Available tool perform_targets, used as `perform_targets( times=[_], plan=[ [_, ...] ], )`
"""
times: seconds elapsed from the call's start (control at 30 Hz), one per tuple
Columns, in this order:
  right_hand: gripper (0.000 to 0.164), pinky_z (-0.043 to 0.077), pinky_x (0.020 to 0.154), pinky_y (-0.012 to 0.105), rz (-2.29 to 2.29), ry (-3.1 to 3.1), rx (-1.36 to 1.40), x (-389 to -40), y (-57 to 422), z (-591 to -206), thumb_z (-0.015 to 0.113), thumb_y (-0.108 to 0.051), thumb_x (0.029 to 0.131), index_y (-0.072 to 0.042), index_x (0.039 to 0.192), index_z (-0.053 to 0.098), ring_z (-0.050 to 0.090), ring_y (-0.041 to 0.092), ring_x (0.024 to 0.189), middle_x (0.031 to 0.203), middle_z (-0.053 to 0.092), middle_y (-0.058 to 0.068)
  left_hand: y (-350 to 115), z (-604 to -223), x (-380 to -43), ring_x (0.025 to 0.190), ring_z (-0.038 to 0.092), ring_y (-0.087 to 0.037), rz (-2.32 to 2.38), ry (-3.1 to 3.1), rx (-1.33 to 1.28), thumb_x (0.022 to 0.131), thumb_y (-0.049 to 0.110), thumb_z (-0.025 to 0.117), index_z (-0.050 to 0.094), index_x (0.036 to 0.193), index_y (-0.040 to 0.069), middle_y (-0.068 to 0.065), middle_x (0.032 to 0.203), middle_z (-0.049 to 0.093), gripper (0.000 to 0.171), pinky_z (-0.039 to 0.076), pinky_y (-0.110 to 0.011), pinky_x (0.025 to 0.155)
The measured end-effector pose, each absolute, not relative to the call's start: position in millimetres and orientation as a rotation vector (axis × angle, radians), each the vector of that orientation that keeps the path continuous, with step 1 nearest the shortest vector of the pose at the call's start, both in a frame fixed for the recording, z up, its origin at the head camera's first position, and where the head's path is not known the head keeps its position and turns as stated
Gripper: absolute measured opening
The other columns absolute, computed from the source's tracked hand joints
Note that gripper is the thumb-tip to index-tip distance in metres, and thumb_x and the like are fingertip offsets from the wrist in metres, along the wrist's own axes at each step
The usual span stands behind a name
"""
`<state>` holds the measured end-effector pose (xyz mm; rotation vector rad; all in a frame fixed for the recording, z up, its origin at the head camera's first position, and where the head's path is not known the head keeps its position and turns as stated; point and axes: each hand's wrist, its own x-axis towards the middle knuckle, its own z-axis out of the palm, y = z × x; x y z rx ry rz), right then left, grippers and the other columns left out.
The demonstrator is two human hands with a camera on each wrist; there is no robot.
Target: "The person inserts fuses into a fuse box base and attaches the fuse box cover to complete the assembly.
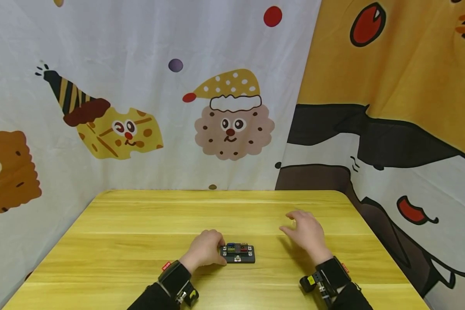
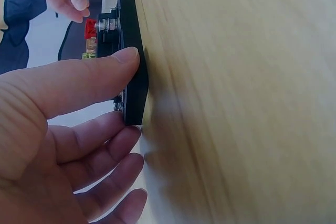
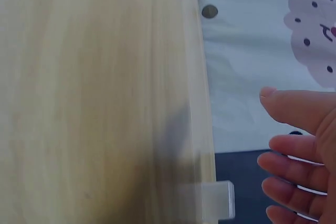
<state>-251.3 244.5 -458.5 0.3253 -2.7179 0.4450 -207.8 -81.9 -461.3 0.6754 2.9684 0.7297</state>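
A small black fuse block (image 1: 238, 259) lies flat on the wooden table, with blue, yellow-green and red fuses along its top and metal screw terminals. At its left end, my left hand (image 1: 204, 249) grips it. The left wrist view shows the thumb (image 2: 113, 72) pressed along the near edge of the block's black base (image 2: 134, 61), with the index fingertip touching the end. Off to the right, my right hand (image 1: 307, 230) hovers with fingers spread, holding nothing visible. In the right wrist view a clear plastic piece (image 3: 219, 201) stands near those fingers; its full shape cannot be told.
The wooden table (image 1: 147, 219) reaches back to a white curtain (image 1: 139, 43) printed with cartoon snacks. Another printed cloth (image 1: 341, 64) hangs at the right. Both wrists carry black strapped cameras.
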Motion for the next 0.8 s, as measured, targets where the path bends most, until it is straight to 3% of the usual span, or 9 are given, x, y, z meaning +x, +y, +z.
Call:
perform_targets(
  times=[0.67,0.8],
  plan=[
    [0.062,0.049,0.074,0.057,0.474,-2.803,0.046,-263,266,-451,0.076,-0.042,0.085,0.004,0.124,0.063,0.058,0.047,0.099,0.112,0.064,0.026,-83,-463,-209,0.083,0.055,-0.023,0.721,2.977,0.683,0.063,0.028,0.093,0.071,0.094,0.008,0.002,0.087,0.060,0.043,0.047,-0.036,0.072],
    [0.068,0.051,0.067,0.054,0.457,-2.881,-0.030,-268,267,-453,0.073,-0.047,0.085,0.008,0.123,0.060,0.059,0.047,0.095,0.109,0.063,0.029,-83,-463,-209,0.083,0.055,-0.022,0.720,2.971,0.676,0.063,0.028,0.093,0.071,0.095,0.008,0.002,0.087,0.060,0.043,0.047,-0.036,0.072]
  ],
)
